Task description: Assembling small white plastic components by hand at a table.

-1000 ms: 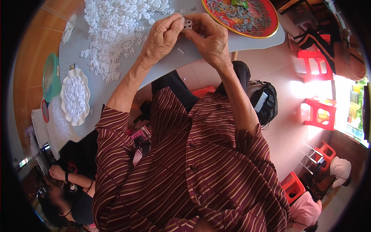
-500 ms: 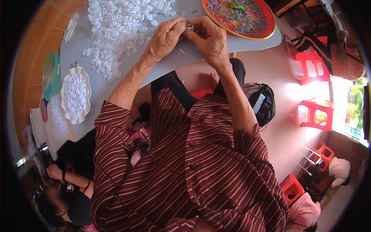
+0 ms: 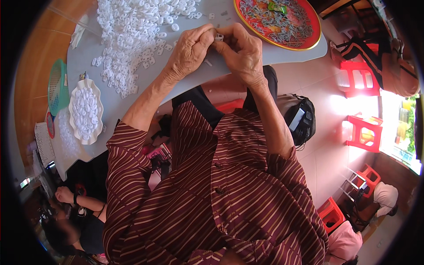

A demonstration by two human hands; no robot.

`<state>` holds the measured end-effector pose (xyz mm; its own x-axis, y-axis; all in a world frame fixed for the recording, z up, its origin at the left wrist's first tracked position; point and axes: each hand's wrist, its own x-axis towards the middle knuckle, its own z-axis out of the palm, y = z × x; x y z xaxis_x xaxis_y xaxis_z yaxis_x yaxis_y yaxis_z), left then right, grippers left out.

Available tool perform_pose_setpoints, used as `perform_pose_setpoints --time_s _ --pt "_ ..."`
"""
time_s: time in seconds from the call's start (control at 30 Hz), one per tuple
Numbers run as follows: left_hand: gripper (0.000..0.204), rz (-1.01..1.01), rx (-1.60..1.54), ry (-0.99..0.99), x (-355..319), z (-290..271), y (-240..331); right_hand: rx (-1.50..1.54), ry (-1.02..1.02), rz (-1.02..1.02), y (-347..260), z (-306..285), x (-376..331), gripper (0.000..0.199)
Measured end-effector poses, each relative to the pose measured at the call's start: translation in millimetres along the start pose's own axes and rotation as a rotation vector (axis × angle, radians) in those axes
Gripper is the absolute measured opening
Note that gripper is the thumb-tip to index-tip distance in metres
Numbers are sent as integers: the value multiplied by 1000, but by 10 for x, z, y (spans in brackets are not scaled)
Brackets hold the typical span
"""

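My left hand (image 3: 189,52) and my right hand (image 3: 242,52) meet over the grey table (image 3: 110,101), fingertips pinched together on one small white plastic piece (image 3: 218,37). A big loose heap of the same white plastic pieces (image 3: 132,35) lies on the table just left of my left hand. A red round tray (image 3: 309,42) holding small grey metal parts sits beyond my right hand. Most of the held piece is hidden by my fingers.
A white scalloped dish (image 3: 86,110) filled with white pieces stands at the table's left end, with a green mesh basket (image 3: 56,86) beside it. Red plastic stools (image 3: 364,132) stand on the floor at right. Another person (image 3: 75,212) sits at lower left.
My hands stay pinched on the small piece above the table edge; the fingers shifted slightly. Nothing else has visibly moved.
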<state>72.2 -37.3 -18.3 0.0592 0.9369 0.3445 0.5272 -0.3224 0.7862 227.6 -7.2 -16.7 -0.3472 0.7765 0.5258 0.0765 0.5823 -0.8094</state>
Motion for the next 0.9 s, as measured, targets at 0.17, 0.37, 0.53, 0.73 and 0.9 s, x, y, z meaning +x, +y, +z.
perform_pose_setpoints --time_s 0.17,0.37,0.53,0.73,0.9 --pt "30 56 -103 40 12 5 43 -47 -7 -33 44 -6 2 18" --pt "30 -4 -136 58 54 38 33 34 -4 108 43 -33 23 20" --pt "25 71 -72 152 -12 14 110 299 -51 214 -4 -44 32 21" --pt "20 -52 -268 62 -93 -21 219 477 -105 296 -75 -102 171 18" --pt "22 -155 -423 168 -30 -63 236 55 138 33 -67 -464 1476 21"
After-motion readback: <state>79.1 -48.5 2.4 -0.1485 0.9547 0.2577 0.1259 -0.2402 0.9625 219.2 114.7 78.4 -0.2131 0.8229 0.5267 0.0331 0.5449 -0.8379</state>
